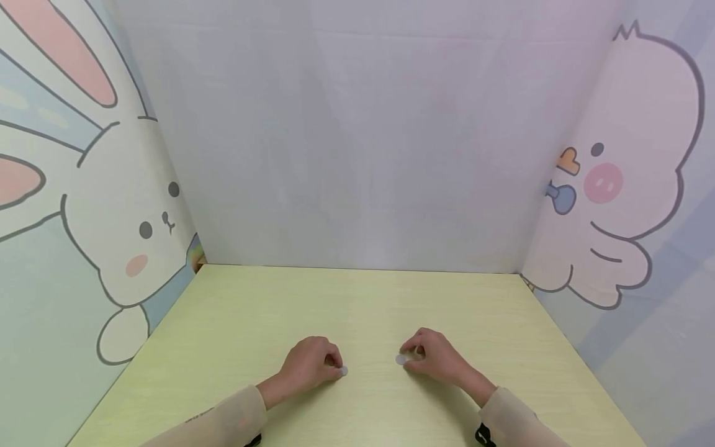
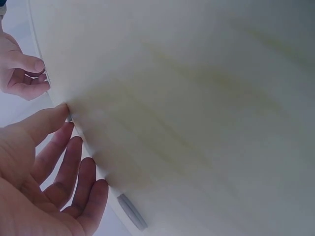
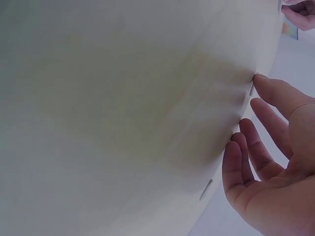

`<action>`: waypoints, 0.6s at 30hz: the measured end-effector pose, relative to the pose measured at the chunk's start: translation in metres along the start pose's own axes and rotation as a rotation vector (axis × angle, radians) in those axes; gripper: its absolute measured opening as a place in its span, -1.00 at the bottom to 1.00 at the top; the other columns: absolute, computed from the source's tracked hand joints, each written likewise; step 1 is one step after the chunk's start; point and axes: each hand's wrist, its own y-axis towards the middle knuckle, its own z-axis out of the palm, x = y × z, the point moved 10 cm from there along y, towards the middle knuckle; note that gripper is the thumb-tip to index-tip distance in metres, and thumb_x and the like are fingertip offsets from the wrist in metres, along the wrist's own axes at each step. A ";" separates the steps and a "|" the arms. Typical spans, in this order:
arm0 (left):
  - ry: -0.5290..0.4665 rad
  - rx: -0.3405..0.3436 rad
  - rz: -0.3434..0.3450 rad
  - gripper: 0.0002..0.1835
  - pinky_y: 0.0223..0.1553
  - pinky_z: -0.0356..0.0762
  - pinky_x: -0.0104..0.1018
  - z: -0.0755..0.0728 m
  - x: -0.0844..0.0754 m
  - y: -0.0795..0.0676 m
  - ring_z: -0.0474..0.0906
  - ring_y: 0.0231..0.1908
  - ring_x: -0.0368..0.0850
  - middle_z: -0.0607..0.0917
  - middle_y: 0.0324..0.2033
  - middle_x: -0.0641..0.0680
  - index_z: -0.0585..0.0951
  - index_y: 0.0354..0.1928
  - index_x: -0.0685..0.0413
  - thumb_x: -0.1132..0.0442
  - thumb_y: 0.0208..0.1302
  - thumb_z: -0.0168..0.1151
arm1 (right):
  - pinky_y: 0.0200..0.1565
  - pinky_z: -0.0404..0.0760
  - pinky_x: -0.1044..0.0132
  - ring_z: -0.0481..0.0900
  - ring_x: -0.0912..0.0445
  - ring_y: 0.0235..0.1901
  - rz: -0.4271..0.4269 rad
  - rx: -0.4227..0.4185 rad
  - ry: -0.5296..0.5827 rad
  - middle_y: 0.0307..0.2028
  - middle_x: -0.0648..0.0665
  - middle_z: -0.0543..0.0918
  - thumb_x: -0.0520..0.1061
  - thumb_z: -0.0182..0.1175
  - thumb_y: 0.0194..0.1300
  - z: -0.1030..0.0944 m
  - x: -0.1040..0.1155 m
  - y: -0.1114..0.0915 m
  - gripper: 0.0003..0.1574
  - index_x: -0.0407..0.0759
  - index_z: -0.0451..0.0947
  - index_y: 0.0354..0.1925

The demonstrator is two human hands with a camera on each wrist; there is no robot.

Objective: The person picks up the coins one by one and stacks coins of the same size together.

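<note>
My left hand (image 1: 313, 365) is low over the table, thumb and index fingertips pinching a small, round grey disc (image 1: 344, 370), coin-like in shape. To its right, my right hand (image 1: 438, 357) holds a similar grey disc (image 1: 400, 359) between thumb and index tips at the tabletop. In the left wrist view the pinched disc (image 2: 70, 118) shows only as a thin edge, and another grey disc (image 2: 132, 212) lies beyond the little finger. The right wrist view likewise shows a disc (image 3: 252, 89) at the thumb and a second thin disc (image 3: 206, 189) past the curled fingers.
Both hands work over a pale yellow wooden table (image 1: 357, 310). A plain light curtain (image 1: 357, 136) closes off the back edge. Side panels carry a printed rabbit (image 1: 123, 248) on the left and a printed duck-like figure (image 1: 631, 124) on the right.
</note>
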 end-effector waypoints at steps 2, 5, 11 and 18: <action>0.001 0.000 -0.001 -0.85 -0.32 0.47 -0.37 0.000 0.000 0.000 0.44 -0.40 -0.39 0.62 -0.47 -0.29 0.78 -0.44 -0.19 0.10 0.18 0.63 | -0.35 0.38 0.38 0.42 0.13 -0.36 -0.001 -0.001 0.002 -0.26 -0.01 0.64 -0.17 0.59 0.18 0.000 0.000 0.000 -0.75 -0.12 0.83 -0.14; 0.005 -0.002 0.000 -0.85 -0.33 0.47 -0.37 0.000 -0.001 0.000 0.44 -0.41 -0.39 0.61 -0.47 -0.28 0.79 -0.44 -0.19 0.10 0.17 0.64 | -0.35 0.37 0.38 0.41 0.14 -0.38 -0.004 -0.004 0.005 -0.27 -0.01 0.63 -0.17 0.58 0.19 0.000 0.001 0.000 -0.78 -0.10 0.84 -0.15; -0.004 0.003 -0.004 -0.85 -0.33 0.46 -0.37 0.000 0.000 -0.001 0.44 -0.40 -0.39 0.62 -0.47 -0.28 0.78 -0.44 -0.19 0.09 0.18 0.63 | -0.35 0.37 0.37 0.41 0.16 -0.39 -0.003 -0.011 0.006 -0.28 -0.01 0.63 -0.18 0.57 0.21 0.001 0.001 0.001 -0.85 -0.05 0.85 -0.21; -0.003 0.008 -0.003 -0.85 -0.32 0.47 -0.38 0.000 0.000 -0.001 0.44 -0.40 -0.39 0.61 -0.47 -0.29 0.78 -0.44 -0.20 0.08 0.19 0.62 | -0.35 0.38 0.36 0.44 0.13 -0.38 0.007 -0.014 0.011 -0.27 -0.02 0.63 -0.18 0.57 0.21 0.000 0.002 0.000 -0.89 -0.04 0.84 -0.25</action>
